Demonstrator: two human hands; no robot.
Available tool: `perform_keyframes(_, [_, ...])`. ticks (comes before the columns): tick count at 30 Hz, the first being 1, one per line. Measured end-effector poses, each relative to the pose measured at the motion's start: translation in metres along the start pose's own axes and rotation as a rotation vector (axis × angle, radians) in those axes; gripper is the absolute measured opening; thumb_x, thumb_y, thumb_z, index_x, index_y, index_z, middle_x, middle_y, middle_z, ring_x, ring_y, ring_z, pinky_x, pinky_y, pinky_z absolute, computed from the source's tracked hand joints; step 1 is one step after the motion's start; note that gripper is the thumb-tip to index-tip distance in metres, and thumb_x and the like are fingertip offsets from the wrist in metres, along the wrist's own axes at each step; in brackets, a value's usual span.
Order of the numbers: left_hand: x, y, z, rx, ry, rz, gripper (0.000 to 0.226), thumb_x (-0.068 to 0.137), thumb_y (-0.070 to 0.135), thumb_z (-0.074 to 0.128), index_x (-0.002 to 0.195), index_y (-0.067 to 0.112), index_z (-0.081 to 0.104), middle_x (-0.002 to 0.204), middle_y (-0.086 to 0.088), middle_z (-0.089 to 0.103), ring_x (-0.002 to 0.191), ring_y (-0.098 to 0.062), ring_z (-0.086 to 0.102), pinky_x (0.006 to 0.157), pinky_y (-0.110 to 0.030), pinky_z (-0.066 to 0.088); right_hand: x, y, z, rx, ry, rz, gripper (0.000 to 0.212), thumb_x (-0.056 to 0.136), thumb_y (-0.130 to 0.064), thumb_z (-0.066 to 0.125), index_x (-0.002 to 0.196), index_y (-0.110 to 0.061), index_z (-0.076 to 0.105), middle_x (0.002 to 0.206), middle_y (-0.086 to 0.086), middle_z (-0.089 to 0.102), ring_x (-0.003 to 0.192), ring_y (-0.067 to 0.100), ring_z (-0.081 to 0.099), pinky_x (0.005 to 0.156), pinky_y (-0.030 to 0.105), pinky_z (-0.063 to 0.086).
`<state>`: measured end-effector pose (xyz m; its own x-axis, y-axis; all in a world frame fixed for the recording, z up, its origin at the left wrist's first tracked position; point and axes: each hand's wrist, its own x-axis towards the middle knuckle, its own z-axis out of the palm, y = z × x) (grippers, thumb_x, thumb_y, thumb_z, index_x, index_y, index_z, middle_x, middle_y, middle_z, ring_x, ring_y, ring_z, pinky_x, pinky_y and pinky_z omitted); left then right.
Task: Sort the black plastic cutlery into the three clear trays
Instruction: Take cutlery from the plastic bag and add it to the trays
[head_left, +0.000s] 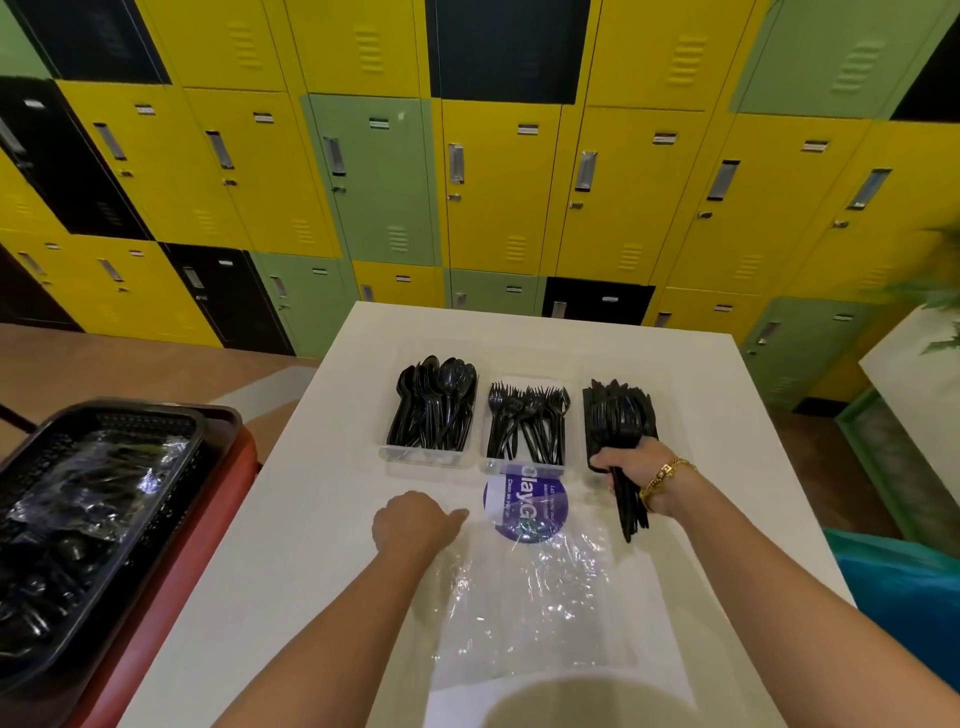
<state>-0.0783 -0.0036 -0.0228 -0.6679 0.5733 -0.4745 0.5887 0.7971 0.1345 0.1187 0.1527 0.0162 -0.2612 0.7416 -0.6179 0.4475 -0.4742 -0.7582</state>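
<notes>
The right hand grips a bundle of knives (handles toward the person) over the right tray's near end, while the left hand, seemingly loosely curled, rests on clear wrap

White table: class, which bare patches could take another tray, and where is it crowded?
Free: the table's left strip beside the spoon tray, and the far edge behind the three trays. Crowded: the near middle, under the plastic bag and both hands.

Spoons tray left, forks tray middle, knives right.
</notes>
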Motion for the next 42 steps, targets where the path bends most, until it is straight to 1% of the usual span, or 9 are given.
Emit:
perform_keyframes(4, [0.009,0.017,-0.023,-0.099,0.144,0.024,0.072,0.089,0.057,0.048,0.138,0.005,0.036,0.136,-0.013,0.045,0.126,-0.029,0.044,0.096,-0.037,0.044,0.007,-0.025,0.004,-0.060,-0.002,-0.016,0.016,0.082,-0.005,0.067,0.070,-0.006,0.056,0.058,0.009,0.052,0.047,0.017,0.049,0.044,0.024,0.045])
perform_keyframes(8, [0.028,0.043,-0.046,-0.184,0.170,0.182,0.048,0.092,0.040,0.050,0.126,0.005,0.046,0.129,-0.015,0.049,0.119,-0.030,0.048,0.091,-0.038,0.045,0.015,-0.054,0.023,-0.031,-0.018,-0.021,0.008,0.083,-0.012,0.069,0.081,-0.008,0.063,0.063,0.008,0.055,0.057,0.017,0.053,0.056,0.028,0.045])
perform_keyframes(14, [0.058,0.075,-0.058,-0.314,-0.009,0.307,0.032,0.088,0.028,0.057,0.100,-0.002,0.060,0.089,-0.019,0.065,0.065,-0.022,0.056,0.050,-0.025,0.034,0.051,-0.080,0.055,0.002,-0.033,0.013,0.019,0.083,-0.015,0.071,0.069,-0.008,0.059,0.070,0.005,0.060,0.053,0.014,0.059,0.067,0.032,0.053])
perform_keyframes(18, [0.078,0.088,-0.052,-0.290,-0.086,0.349,0.022,0.086,0.027,0.063,0.085,0.011,0.047,0.064,0.003,0.042,0.067,-0.015,0.049,0.053,-0.024,0.037,0.079,-0.081,0.077,-0.001,-0.045,0.083,0.015,0.084,-0.015,0.069,0.094,-0.005,0.064,0.069,0.006,0.061,0.046,0.011,0.060,0.077,0.034,0.053])
perform_keyframes(22, [0.092,0.092,-0.043,-0.278,-0.125,0.383,0.021,0.084,0.023,0.066,0.094,0.011,0.051,0.072,0.001,0.046,0.082,-0.018,0.052,0.070,-0.030,0.048,0.100,-0.067,0.091,-0.097,-0.024,0.147,0.049,0.085,-0.018,0.068,0.125,0.004,0.053,0.077,0.015,0.073,0.087,0.024,0.062,0.112,0.039,0.032])
perform_keyframes(24, [0.098,0.093,-0.039,-0.266,-0.118,0.392,0.027,0.084,0.024,0.066,0.102,0.008,0.055,0.082,-0.003,0.053,0.085,-0.019,0.054,0.081,-0.033,0.052,0.106,-0.064,0.096,-0.121,0.022,0.146,0.063,0.084,-0.017,0.070,0.136,0.006,0.042,0.131,0.023,0.056,0.124,0.033,0.049,0.109,0.042,0.033])
perform_keyframes(26, [0.103,0.094,-0.037,-0.258,-0.119,0.392,0.037,0.084,0.025,0.066,0.112,0.004,0.055,0.100,-0.010,0.061,0.092,-0.022,0.059,0.085,-0.035,0.052,0.112,-0.063,0.099,-0.135,0.039,0.148,0.069,0.085,-0.015,0.069,0.140,0.006,0.034,0.147,0.022,0.037,0.135,0.035,0.036,0.109,0.044,0.032])
perform_keyframes(34, [0.107,0.100,-0.029,-0.191,-0.123,0.396,0.037,0.085,0.024,0.065,0.115,0.006,0.054,0.090,-0.005,0.053,0.085,-0.020,0.054,0.077,-0.032,0.050,0.114,-0.065,0.093,-0.266,0.048,0.195,0.068,0.085,-0.015,0.069,0.139,0.006,0.035,0.146,0.022,0.038,0.135,0.035,0.037,0.108,0.043,0.034])
perform_keyframes(42, [0.104,0.103,-0.030,-0.147,-0.107,0.420,0.034,0.087,0.025,0.063,0.114,0.008,0.053,0.102,-0.009,0.059,0.093,-0.023,0.060,0.076,-0.032,0.050,0.096,-0.074,0.083,-0.796,0.117,0.106,0.054,0.088,-0.030,0.064,0.130,0.001,0.050,0.127,0.015,0.059,0.115,0.026,0.059,0.093,0.030,0.048])
